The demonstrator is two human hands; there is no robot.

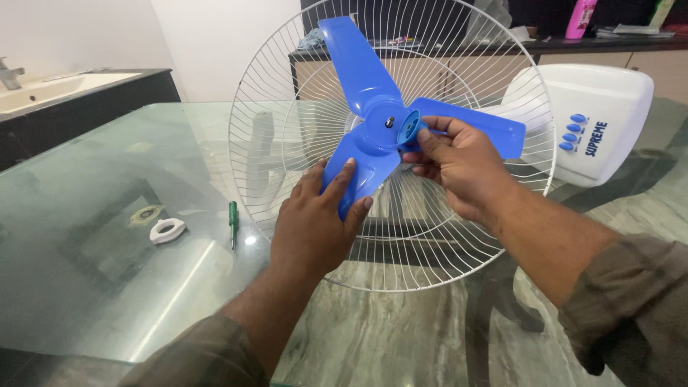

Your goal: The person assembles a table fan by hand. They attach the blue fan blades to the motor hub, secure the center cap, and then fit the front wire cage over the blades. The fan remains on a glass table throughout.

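Note:
A blue three-bladed fan propeller (362,72) sits on the shaft in front of a round white wire guard (287,64). My left hand (315,222) presses flat on the lower blade and holds it still. My right hand (459,165) pinches a small blue round cap (408,127) at the hub, just off the metal shaft tip (389,122). The white fan body with blue buttons (598,115) lies behind the guard on the right.
The fan rests on a glass table (93,287). On the table to the left lie a white plastic ring nut (168,231) and a small green-handled screwdriver (233,218). A sink counter (64,89) is at far left, a cluttered shelf with a pink bottle (580,18) behind.

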